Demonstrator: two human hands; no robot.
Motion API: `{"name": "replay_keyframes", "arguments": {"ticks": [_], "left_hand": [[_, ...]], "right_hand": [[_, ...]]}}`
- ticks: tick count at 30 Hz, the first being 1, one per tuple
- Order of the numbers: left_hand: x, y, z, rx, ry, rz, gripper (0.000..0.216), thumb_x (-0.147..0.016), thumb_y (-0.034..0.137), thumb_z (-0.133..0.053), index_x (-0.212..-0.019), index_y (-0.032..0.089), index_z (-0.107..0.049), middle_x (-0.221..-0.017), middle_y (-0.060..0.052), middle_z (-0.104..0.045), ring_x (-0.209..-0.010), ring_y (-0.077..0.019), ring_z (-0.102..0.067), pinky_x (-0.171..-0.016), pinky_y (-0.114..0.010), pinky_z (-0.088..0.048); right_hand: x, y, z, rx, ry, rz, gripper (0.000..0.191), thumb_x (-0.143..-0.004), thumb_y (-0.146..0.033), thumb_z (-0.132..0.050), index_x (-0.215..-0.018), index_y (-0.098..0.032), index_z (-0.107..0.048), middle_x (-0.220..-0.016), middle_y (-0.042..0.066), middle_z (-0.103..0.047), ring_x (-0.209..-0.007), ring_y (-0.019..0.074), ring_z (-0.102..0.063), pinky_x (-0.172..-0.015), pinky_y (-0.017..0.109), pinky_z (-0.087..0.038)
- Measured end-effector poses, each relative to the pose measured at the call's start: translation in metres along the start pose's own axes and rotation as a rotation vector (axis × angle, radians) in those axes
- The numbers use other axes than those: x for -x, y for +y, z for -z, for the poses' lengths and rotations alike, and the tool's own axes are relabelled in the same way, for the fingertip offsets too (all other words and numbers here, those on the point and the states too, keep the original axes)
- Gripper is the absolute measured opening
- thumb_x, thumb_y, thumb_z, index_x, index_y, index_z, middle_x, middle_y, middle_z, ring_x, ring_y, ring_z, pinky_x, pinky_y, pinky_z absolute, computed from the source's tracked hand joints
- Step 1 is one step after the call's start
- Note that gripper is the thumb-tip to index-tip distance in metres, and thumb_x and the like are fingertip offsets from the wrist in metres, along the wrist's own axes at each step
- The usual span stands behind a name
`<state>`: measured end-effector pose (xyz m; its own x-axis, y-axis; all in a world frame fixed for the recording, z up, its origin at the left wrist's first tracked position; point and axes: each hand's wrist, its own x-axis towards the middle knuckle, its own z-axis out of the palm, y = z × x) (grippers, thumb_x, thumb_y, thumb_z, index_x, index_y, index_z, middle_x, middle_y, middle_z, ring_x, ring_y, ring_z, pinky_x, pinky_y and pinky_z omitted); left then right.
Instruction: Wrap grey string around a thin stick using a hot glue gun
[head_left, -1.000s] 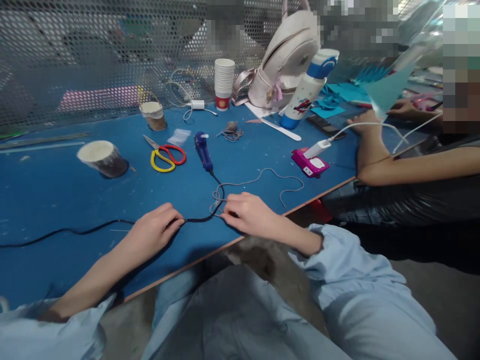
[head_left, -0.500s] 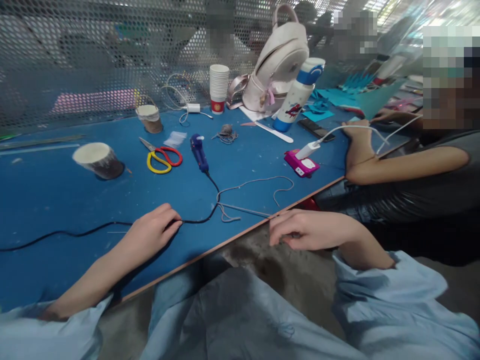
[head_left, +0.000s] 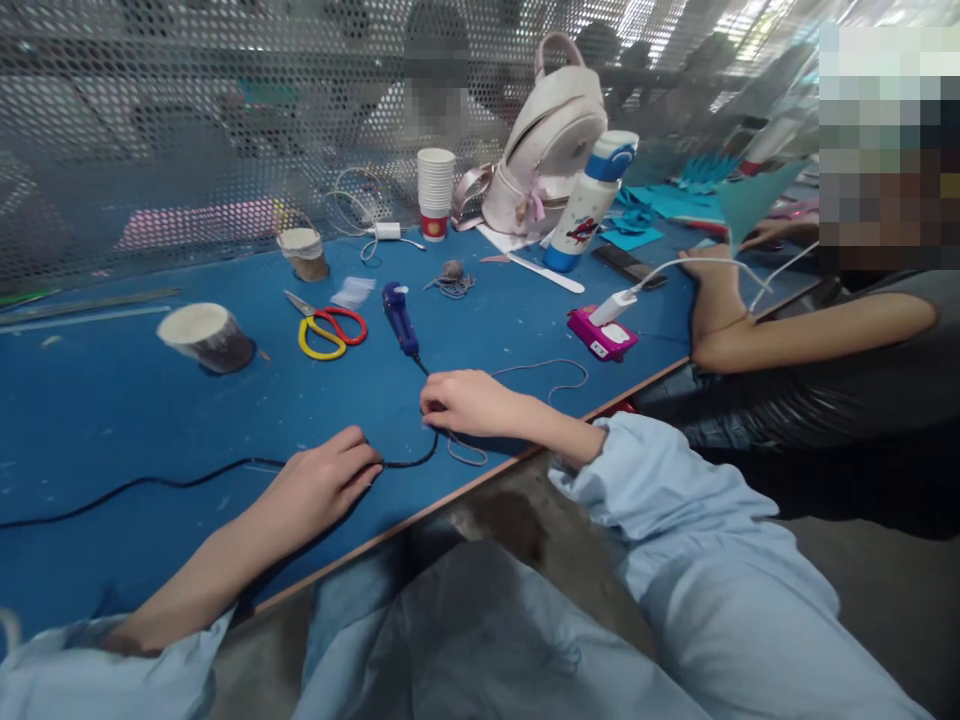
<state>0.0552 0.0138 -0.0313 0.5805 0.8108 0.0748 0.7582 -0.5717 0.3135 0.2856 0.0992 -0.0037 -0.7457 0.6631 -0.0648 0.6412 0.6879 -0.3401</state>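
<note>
The left hand [head_left: 330,482] pinches the cord [head_left: 410,463]. The right hand [head_left: 480,403] curls over the cord and string [head_left: 551,362], but I can't tell what it pinches.

- The table [head_left: 90,410] ran across the view, with a mesh panel [head_left: 262,130] behind it.
- Near its front edge, the left hand [head_left: 330,475] touched the cable [head_left: 187,483]; the right hand [head_left: 472,402] lay over the cable, farther right.
- The string [head_left: 547,362] trailed right of that hand.
- Beyond the right hand lay the glue gun [head_left: 400,318], with scissors [head_left: 326,335] to its left.
- Left of the scissors stood the nearer cup [head_left: 206,338]; behind them, the farther cup [head_left: 304,255].
- Stacked cups [head_left: 435,190] stood near the panel, left of the backpack [head_left: 555,130].
- A bottle [head_left: 589,205] stood before the backpack.
- Nearer, right of the glue gun, lay a power socket [head_left: 600,335] holding a plug [head_left: 613,307].
</note>
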Motion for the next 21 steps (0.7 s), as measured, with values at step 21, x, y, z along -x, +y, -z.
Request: {"name": "replay_keyframes", "arguments": {"ticks": [21], "left_hand": [[-0.010,0.004,0.032,0.332,0.197,0.103,0.029,-0.087,0.027,-0.038,-0.090,0.020,-0.066,-0.085,-0.004,-0.062,-0.078,-0.0167,-0.058,-0.072,-0.028,-0.046]], "right_hand": [[0.047,-0.013,0.055,-0.674,-0.039,0.091,0.023,-0.087,-0.023,-0.051,-0.100,-0.011,-0.066,-0.075,0.002,-0.065,-0.061,0.0062,-0.052,-0.059,0.018,-0.039]]}}
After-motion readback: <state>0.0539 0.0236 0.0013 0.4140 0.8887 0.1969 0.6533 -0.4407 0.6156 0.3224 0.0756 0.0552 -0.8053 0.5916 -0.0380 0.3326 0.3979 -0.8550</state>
